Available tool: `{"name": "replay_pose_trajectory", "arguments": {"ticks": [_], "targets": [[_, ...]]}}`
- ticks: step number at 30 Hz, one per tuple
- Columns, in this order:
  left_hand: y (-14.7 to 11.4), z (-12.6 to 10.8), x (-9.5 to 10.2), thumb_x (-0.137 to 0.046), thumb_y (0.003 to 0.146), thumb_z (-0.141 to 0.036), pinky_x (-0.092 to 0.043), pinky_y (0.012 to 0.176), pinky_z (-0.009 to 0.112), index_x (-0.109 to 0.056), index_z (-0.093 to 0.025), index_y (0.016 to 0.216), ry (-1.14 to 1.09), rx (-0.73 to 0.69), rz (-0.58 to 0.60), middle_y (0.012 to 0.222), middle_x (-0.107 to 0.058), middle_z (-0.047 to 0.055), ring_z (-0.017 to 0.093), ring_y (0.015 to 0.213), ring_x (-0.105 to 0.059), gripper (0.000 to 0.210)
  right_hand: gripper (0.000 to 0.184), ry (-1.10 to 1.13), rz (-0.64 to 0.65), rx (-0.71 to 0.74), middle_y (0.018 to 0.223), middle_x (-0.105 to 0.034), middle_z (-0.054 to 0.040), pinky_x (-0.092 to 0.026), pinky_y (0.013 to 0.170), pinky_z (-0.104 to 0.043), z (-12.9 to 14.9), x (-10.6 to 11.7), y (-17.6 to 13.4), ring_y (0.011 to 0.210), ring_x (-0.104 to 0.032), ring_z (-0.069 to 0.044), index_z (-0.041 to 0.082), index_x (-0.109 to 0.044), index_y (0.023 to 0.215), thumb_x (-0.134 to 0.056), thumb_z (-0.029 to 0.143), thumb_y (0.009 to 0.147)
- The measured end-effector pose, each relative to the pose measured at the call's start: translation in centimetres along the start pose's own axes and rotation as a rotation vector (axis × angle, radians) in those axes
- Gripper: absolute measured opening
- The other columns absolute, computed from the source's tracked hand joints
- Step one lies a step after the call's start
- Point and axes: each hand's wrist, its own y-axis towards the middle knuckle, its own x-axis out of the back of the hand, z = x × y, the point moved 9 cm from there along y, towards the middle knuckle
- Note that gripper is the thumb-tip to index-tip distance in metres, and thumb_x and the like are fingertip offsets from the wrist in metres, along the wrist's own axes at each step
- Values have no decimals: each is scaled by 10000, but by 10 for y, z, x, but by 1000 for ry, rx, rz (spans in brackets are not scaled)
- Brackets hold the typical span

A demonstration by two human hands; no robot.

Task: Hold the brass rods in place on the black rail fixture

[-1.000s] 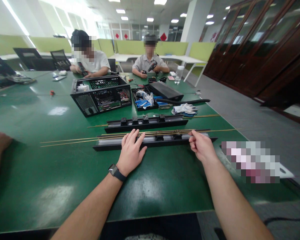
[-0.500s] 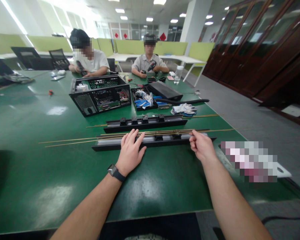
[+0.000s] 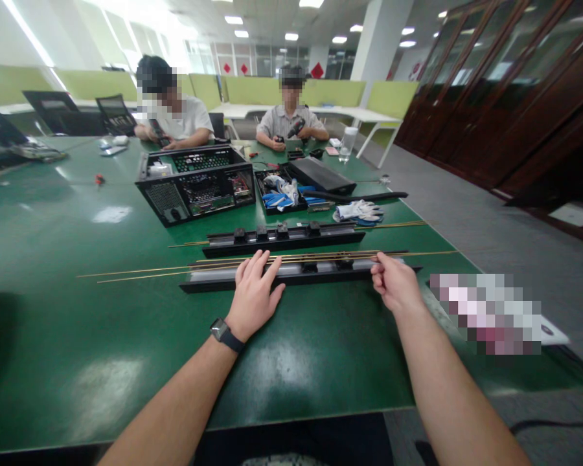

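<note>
Thin brass-coloured rods lie lengthwise along a long black channel with a pale inner strip. Spread fingers of my left hand rest over the rods and the channel, left of its middle; a dark watch is on that wrist. Near the channel's right end, my right hand is closed, thumb and forefinger pinching a rod. Black blocks sit inside the channel between my hands. Behind it lies a second black channel with several black blocks and more brass rods sticking out at both ends.
An opened black computer case stands at the back left. Beside it are a tray with blue-and-white gloves, a black box and another glove pair. Two people sit across the green table, holding power tools. A blurred-out white item lies right.
My right hand has shifted slightly right. The left end of one rod has slid a little to the right under my left hand, which has stayed put.
</note>
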Motion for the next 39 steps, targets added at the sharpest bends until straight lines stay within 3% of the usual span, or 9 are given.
{"name": "replay_pose_trajectory", "arguments": {"ticks": [3, 9, 15, 23, 30, 39], "targets": [[0, -1, 1, -636, 945, -296, -300, 1227, 536, -526, -209, 1490, -1, -4, -6, 1551, -507, 177, 350, 1503, -396, 563, 249, -10, -21, 1, 538, -593, 22, -210, 242, -157, 0, 2, 0, 307, -403, -63, 162, -645, 814, -758, 381, 852], [0, -1, 1, -629, 951, -303, -308, 1221, 538, -528, -209, 1486, 3, -10, -7, 1554, -503, 179, 349, 1503, -397, 552, 300, -51, 58, -16, 543, -596, 23, -214, 247, -146, -1, -7, -3, 311, -408, -59, 169, -639, 817, -801, 422, 822], [0, 0, 0, -634, 944, -295, -305, 1220, 547, -543, -211, 1472, -8, -9, -22, 1553, -507, 178, 360, 1500, -402, 542, 268, -1, -56, 7, 539, -592, 27, -216, 243, -152, 1, 6, 1, 310, -410, -63, 177, -615, 801, -766, 392, 855], [-1, -1, 0, -606, 966, -314, -308, 1215, 548, -527, -214, 1486, 23, -10, -8, 1555, -505, 175, 347, 1507, -392, 535, 216, -33, 42, -38, 541, -595, 18, -206, 247, -148, -1, -7, -4, 309, -404, -59, 151, -651, 824, -748, 338, 871], [0, 0, -1, -606, 963, -315, -310, 1220, 541, -528, -211, 1488, 21, -5, 1, 1562, -494, 178, 345, 1512, -383, 540, 231, -7, -66, -2, 535, -578, 33, -215, 241, -150, 2, 6, 0, 307, -404, -60, 169, -630, 806, -743, 357, 881], [0, 0, 0, -617, 955, -304, -304, 1225, 541, -537, -202, 1479, 3, -3, -6, 1553, -503, 184, 349, 1509, -388, 540, 216, -16, 23, -36, 536, -589, 22, -204, 246, -150, 0, -2, -3, 305, -396, -58, 149, -652, 828, -750, 339, 860]]}}
